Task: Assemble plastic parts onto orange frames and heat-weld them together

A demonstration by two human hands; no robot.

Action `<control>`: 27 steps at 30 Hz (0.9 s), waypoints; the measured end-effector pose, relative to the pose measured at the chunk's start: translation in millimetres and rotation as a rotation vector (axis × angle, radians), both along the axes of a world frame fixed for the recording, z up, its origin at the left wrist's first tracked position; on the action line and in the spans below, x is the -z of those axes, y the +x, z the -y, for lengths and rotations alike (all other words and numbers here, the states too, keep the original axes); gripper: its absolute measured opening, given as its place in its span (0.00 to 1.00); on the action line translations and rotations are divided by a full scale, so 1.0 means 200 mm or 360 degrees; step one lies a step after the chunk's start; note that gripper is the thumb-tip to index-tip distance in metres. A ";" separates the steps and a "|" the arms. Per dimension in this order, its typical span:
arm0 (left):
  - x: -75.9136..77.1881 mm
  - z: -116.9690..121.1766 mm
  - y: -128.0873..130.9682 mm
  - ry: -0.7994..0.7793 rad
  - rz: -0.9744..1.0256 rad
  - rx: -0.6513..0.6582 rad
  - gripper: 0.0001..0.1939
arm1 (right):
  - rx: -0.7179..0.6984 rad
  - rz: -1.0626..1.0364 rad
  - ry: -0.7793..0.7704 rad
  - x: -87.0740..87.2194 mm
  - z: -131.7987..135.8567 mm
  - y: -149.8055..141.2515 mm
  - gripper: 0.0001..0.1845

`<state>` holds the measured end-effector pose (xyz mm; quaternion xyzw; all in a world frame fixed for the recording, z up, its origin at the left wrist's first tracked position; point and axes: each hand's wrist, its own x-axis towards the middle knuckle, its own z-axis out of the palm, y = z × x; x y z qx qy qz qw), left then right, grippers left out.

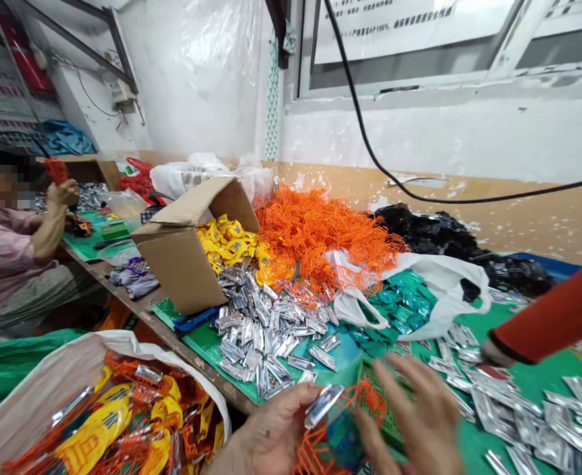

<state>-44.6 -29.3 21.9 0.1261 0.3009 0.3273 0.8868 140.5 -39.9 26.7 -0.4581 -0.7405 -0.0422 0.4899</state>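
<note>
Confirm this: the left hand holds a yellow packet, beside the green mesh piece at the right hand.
One thing is wrong: the head view shows the left hand holding a silver packet, not a yellow one. The rest stands: it is beside the green mesh piece at the right hand.

The person's own body shows only as a bare left hand (276,429) and a bare right hand (414,419), along the lower edge of the view, in front of the green mat (528,389). The left hand looks broad, with thick, creased fingers, and its bare forearm (224,458) runs off the bottom of the frame. The right hand is long-fingered but blurred, its knuckles and nails too smeared to make out.
</note>
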 end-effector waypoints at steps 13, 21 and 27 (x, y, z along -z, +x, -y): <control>-0.03 0.00 -0.16 0.0941 -0.0677 -0.0618 0.17 | -0.0628 0.0284 -0.0581 0.05 -0.22 -0.23 0.18; 0.00 -0.03 -0.23 0.0249 -0.0568 -0.1041 0.17 | -0.0510 0.0677 -0.0838 -0.23 -0.93 -0.63 0.14; 0.12 -0.05 -0.24 0.0114 -0.0404 -0.0930 0.17 | -0.0444 0.1108 -0.0659 -0.14 -1.28 -1.03 0.15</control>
